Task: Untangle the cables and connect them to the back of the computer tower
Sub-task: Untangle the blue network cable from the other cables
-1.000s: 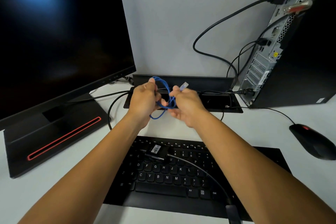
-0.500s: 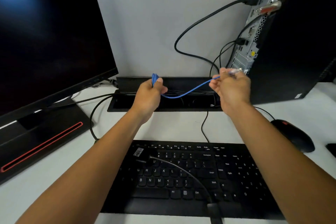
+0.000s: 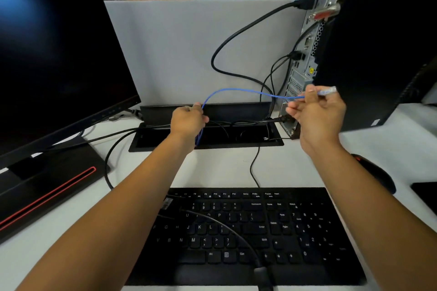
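Head view: the right hand (image 3: 316, 116) pinched the blue cable (image 3: 238, 91) near its plug, just left of the tower (image 3: 378, 49). The plug apparently pointed right, toward the tower's rear panel. The left hand (image 3: 189, 121) gripped the cable's slack, farther left.

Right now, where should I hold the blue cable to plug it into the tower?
Probably just behind the clear plug, pinched from above, as the right hand does. That end of the blue cable points toward the tower's back panel.
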